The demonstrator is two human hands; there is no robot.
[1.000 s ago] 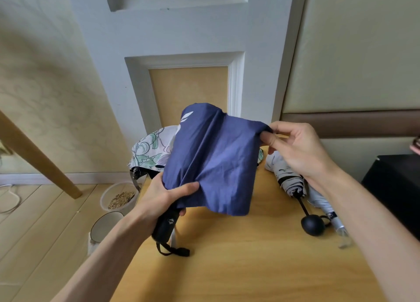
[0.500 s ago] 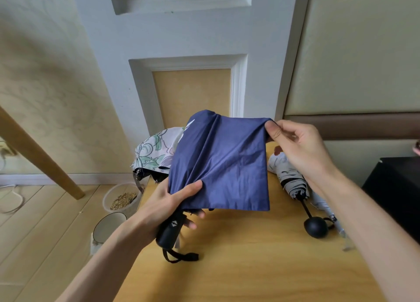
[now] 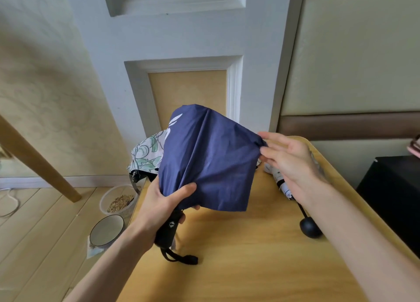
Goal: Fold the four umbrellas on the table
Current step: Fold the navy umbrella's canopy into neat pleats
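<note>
- Slacker than a moment ago, the umbrella (image 3: 204, 156) hangs above the worktop (image 3: 250, 267).
- Handle and gathered cloth sit clamped in left grip (image 3: 159, 208); right grip (image 3: 288, 158) pinches a canopy corner.
- Cloth looks light, limp, slippery; best taken at rib tips.

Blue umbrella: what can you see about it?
The blue umbrella is collapsed, its navy cloth loose and creased, with a small white mark near the top. It is held over the table. The left hand grips the gathered cloth by the black handle, whose strap hangs down; the right hand pinches a cloth edge.
</note>
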